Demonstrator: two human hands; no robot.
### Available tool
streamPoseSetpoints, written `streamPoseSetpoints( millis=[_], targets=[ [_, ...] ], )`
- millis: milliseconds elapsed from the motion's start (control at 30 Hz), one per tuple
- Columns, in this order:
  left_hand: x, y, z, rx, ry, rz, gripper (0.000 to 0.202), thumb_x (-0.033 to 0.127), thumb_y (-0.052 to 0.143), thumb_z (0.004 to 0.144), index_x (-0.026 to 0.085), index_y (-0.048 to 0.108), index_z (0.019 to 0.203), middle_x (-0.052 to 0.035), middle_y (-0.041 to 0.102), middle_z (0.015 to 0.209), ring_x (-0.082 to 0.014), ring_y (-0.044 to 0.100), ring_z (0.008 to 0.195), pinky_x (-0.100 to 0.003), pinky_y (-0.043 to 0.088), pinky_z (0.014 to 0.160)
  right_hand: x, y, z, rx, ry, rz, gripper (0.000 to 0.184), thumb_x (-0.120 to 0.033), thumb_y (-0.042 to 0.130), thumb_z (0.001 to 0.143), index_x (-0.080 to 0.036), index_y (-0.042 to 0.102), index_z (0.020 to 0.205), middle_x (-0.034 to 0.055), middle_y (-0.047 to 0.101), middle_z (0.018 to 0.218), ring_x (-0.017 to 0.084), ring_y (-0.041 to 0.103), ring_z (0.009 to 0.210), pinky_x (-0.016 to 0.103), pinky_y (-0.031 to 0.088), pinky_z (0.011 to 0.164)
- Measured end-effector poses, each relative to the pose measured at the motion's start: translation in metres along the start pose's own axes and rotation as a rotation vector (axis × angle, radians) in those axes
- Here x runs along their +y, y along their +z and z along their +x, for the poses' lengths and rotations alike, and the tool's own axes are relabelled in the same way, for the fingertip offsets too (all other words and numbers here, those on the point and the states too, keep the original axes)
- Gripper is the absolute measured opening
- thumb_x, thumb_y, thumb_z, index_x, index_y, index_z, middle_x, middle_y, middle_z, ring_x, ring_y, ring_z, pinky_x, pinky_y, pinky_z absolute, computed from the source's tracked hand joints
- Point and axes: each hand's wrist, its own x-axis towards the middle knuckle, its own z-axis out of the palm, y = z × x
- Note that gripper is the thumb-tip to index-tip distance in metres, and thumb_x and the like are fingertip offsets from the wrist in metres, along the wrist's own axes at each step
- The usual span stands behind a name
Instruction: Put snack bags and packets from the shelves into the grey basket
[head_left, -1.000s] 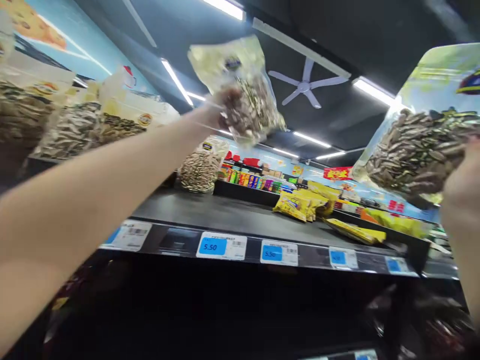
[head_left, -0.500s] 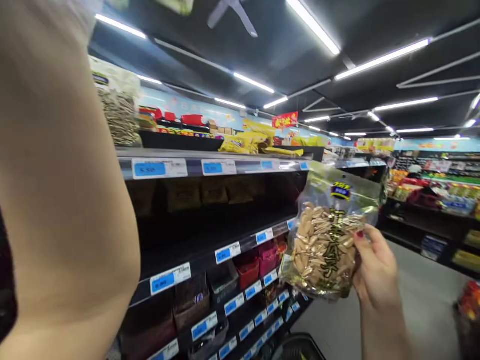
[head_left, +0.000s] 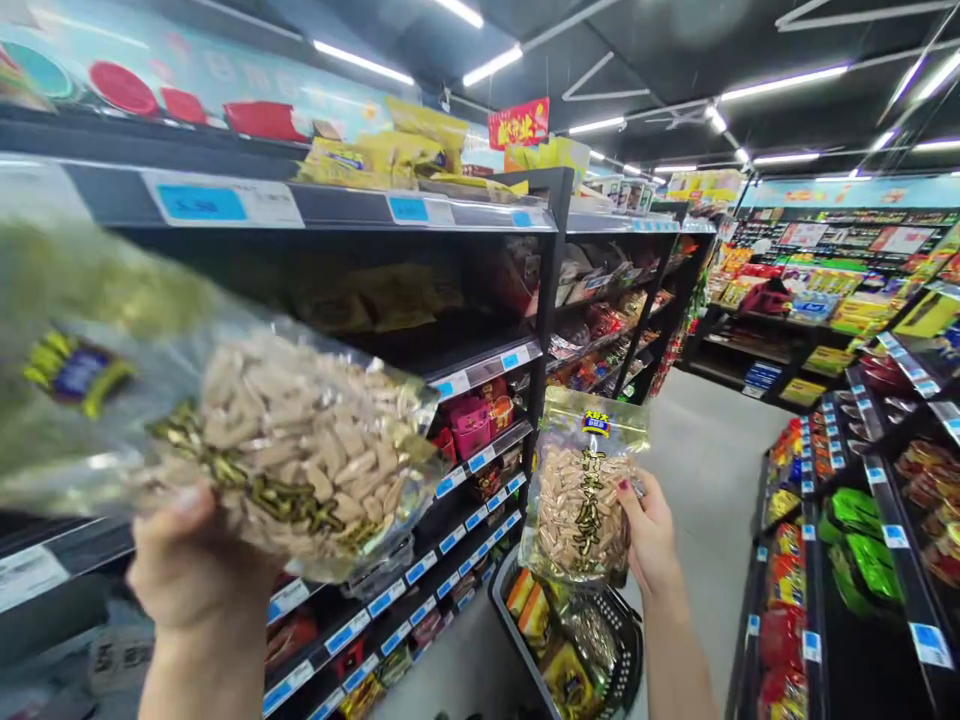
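On the left, my left hand grips a clear bag of sunflower seeds, tilted on its side and close to the camera, a little blurred. My right hand pinches the right edge of a second bag of sunflower seeds, held upright with its dark lettering facing me. Below that second bag is a dark shopping basket with several packets in it, among them an orange-and-white one. The bag in my right hand covers part of the basket's far side.
A black shelf unit with blue-and-white price labels runs along the left, yellow bags on its top. Another shelf of packaged snacks stands on the right, with green packets. Grey floor lies between them.
My left arm has come down from a raised position, and its hand now shows with a seed bag in it. The view has turned right and down, bringing the basket into sight.
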Motion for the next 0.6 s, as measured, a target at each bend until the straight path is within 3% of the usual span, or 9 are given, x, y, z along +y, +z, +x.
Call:
streamPoseSetpoints(
  millis=[67, 167, 233, 333, 467, 533, 600],
  targets=[
    [-0.033, -0.012, -0.026, 0.093, -0.201, -0.014, 0.024, 0.027, 0.058, 0.056, 0.048, 0.067, 0.058, 0.0280, 0.069, 0.076, -0.0205, 0.069, 0.088, -0.036, 0.054, 0.082, 0.006, -0.017, 0.004, 0.008, 0.020, -0.032, 0.043, -0.047, 0.075, 0.067, -0.024, 0.056, 0.099, 0.0011, 0.068, 0.092, 0.021, 0.064, 0.088, 0.033, 0.052, 0.076],
    [-0.072, -0.027, -0.057, 0.146, -0.556, 0.125, 0.026, 0.021, 0.064, 0.052, 0.046, 0.065, 0.051, 0.0303, 0.063, 0.060, -0.0115, 0.065, 0.056, -0.026, 0.056, 0.064, 0.010, -0.040, 0.009, 0.007, 0.065, -0.070, 0.042, -0.047, 0.073, 0.068, -0.024, 0.057, 0.099, 0.0014, 0.068, 0.093, 0.020, 0.064, 0.087, 0.032, 0.052, 0.075],
    [-0.085, -0.030, -0.073, 0.148, -0.683, 0.177, 0.029, 0.018, 0.066, 0.051, 0.046, 0.065, 0.052, 0.0298, 0.061, 0.054, -0.0105, 0.061, 0.047, -0.026, 0.056, 0.058, 0.013, -0.055, 0.013, 0.017, 0.099, -0.074, 0.044, -0.048, 0.074, 0.067, -0.024, 0.056, 0.098, 0.0015, 0.068, 0.091, 0.020, 0.064, 0.084, 0.032, 0.052, 0.072],
    [-0.088, -0.025, -0.091, 0.191, -0.701, 0.196, 0.030, 0.015, 0.069, 0.050, 0.044, 0.067, 0.054, 0.0283, 0.063, 0.057, -0.0106, 0.061, 0.049, -0.025, 0.056, 0.057, 0.016, -0.073, 0.020, 0.046, 0.144, -0.086, 0.046, -0.048, 0.076, 0.063, -0.023, 0.055, 0.096, 0.0010, 0.067, 0.087, 0.020, 0.064, 0.079, 0.032, 0.051, 0.071],
    [-0.084, -0.002, -0.112, 0.265, -0.566, 0.161, 0.024, 0.017, 0.070, 0.048, 0.041, 0.066, 0.050, 0.0270, 0.062, 0.055, -0.0035, 0.055, 0.049, -0.011, 0.051, 0.056, 0.017, -0.094, 0.027, 0.057, 0.160, -0.099, 0.045, -0.047, 0.076, 0.063, -0.023, 0.055, 0.095, 0.0000, 0.066, 0.086, 0.019, 0.063, 0.079, 0.031, 0.050, 0.073],
    [-0.085, 0.010, -0.124, 0.241, -0.535, 0.141, 0.025, 0.018, 0.070, 0.049, 0.043, 0.067, 0.053, 0.0272, 0.061, 0.054, -0.0016, 0.054, 0.050, -0.007, 0.048, 0.055, 0.015, -0.103, 0.030, 0.056, 0.153, -0.096, 0.043, -0.044, 0.075, 0.064, -0.023, 0.055, 0.095, -0.0003, 0.066, 0.086, 0.018, 0.062, 0.078, 0.031, 0.050, 0.072],
    [-0.088, 0.020, -0.136, 0.188, -0.551, 0.150, 0.027, 0.019, 0.071, 0.050, 0.045, 0.068, 0.056, 0.0280, 0.062, 0.057, -0.0035, 0.056, 0.051, -0.010, 0.051, 0.055, 0.014, -0.114, 0.031, 0.061, 0.142, -0.056, 0.038, -0.042, 0.073, 0.065, -0.023, 0.057, 0.093, -0.0005, 0.066, 0.087, 0.018, 0.062, 0.079, 0.029, 0.049, 0.070]
  ],
)
